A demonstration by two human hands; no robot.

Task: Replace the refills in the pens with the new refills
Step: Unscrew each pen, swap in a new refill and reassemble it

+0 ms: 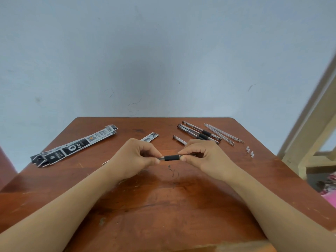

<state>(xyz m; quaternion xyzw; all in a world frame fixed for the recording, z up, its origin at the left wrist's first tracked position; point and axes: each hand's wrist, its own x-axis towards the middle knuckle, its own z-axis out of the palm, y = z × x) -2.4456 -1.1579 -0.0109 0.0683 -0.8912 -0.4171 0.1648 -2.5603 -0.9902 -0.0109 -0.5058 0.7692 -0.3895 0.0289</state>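
Where the two hands meet above the middle of the wooden surface (163, 206), a pen (171, 158) is held level between them, its black rubber grip left bare in the gap. The metal tip end is pinched by the thumb and fingers (153, 152) of the left hand (134, 157), while the barrel on the other side of the grip is pinched by the curled thumb and forefinger of the right hand (201, 159); how far the barrel runs under that hand cannot be told. Toward the far right of the surface three pens (200, 132) are laid side by side at a slant, with a fourth pen (179, 140) partly hidden behind the right hand. Just beside them, further right, a few thin loose refills (223, 134) are laid together, and three small white caps (250, 152) are scattered nearer the right edge. On the far left a stack of long black-and-white refill packets (72, 146) is laid slantwise, and the end of another packet (150, 137) is seen behind the left hand. A pale wall (163, 60) is seen behind.
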